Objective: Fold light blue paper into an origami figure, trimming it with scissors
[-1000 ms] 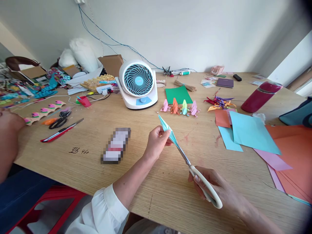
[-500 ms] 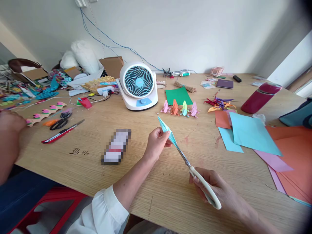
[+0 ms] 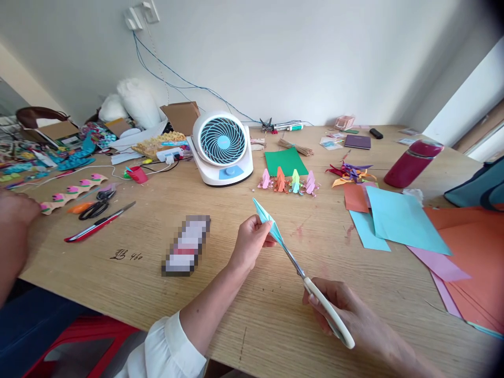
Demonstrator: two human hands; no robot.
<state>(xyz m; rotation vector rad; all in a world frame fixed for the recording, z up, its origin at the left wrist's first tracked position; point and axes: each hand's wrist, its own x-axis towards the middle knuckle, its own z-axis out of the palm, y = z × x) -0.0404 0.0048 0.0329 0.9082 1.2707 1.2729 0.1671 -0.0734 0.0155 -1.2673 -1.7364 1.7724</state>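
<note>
Pinched in my left hand (image 3: 252,239) is a narrow folded piece of light blue paper (image 3: 260,211), its pointed tip aimed away from me. My right hand (image 3: 334,304) grips a pair of scissors (image 3: 328,313) with cream handles. The metal blades reach the paper's near end; whether they are closed on it I cannot tell. Beyond my hands stand several folded paper figures in a row, among them an orange one (image 3: 280,180). Behind them lies a green paper sheet (image 3: 286,160).
Left of my arm lies a phone (image 3: 186,245). A white fan (image 3: 222,142) stands at the back. Blue sheets (image 3: 405,220), orange paper (image 3: 472,262) and a magenta flask (image 3: 413,164) are at right. A co-worker's arm (image 3: 13,231), a utility knife (image 3: 98,223) and black-handled scissors (image 3: 93,210) are at left.
The camera view has tilted up slightly, so the table's things sit lower in the picture. Both hands keep their grip on paper and scissors, with hardly any other movement.
</note>
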